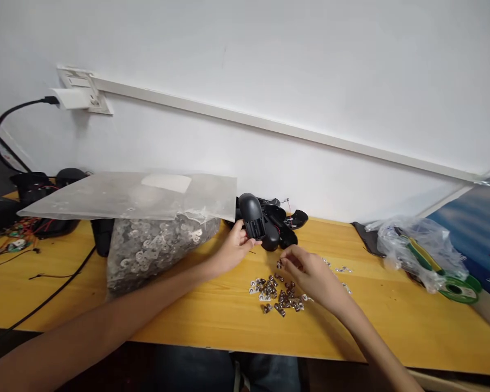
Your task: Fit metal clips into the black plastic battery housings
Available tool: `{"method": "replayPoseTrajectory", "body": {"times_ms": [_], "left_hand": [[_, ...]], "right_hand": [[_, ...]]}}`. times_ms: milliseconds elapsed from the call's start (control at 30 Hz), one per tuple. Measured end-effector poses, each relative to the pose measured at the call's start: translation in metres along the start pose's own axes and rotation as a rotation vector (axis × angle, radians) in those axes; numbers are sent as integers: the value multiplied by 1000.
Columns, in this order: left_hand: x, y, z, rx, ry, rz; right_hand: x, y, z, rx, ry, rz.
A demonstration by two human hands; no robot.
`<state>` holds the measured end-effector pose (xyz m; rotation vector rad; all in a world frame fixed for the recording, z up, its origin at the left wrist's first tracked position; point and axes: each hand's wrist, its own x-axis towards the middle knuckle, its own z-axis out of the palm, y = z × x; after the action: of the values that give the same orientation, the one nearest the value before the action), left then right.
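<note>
White wall [269,71] behind, yellow wood bench [212,321] under everything. Far L: wall socket [79,90] w/ white plug [69,98], black cable [8,125] dropping toward the bench, then black parts [36,188] & loose wires [12,245] on the bench. Next, big clear bag [155,253] packed w/ silver lugs, plastic sheet [126,196] lying over its top. My left hand [237,247] is closed round a black housing [251,220], just R of the bag: dark plastic, ribbed, domed end. Long axis nearly upright in view, dome pointing away from me & slightly L. More black pieces [280,226] sit right behind it, thin wire sticking up. Below that, heap of metal lugs [275,294], silver & dark, on the bench in front of me. My right hand [310,275] is over the heap, fingers [286,261] pinched together just below the housing; can't tell if they hold a lug. Few stray lugs [343,269] just R of the hand. Far R: plastic bag [416,245] w/ yellow-green pliers [420,256], green spool [459,288], blue board [477,218] by the wall.
</note>
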<state>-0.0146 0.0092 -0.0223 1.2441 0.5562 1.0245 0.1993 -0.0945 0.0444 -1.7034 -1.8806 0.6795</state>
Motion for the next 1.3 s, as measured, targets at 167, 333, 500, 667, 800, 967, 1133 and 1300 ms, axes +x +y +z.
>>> {"method": "replayPoseTrajectory", "body": {"times_ms": [167,333,500,667,800,967,1133,1300], "left_hand": [[-1,-1,1,29,29,73],[-2,-2,1,43,23,38],[-1,-3,1,50,69,53],[-2,5,1,48,147,55],[0,12,1,79,114,26],[6,14,3,116,-36,10],[5,15,7,132,-107,-109],[3,15,9,124,-51,-63]], "right_hand": [[39,-13,3,110,-25,-109],[49,-5,15,275,-270,-63],[50,-3,32,557,-55,-164],[52,0,38,708,309,-216],[50,4,36,715,446,-257],[53,4,38,731,502,-279],[51,2,37,683,501,-254],[48,1,35,672,498,-225]]}}
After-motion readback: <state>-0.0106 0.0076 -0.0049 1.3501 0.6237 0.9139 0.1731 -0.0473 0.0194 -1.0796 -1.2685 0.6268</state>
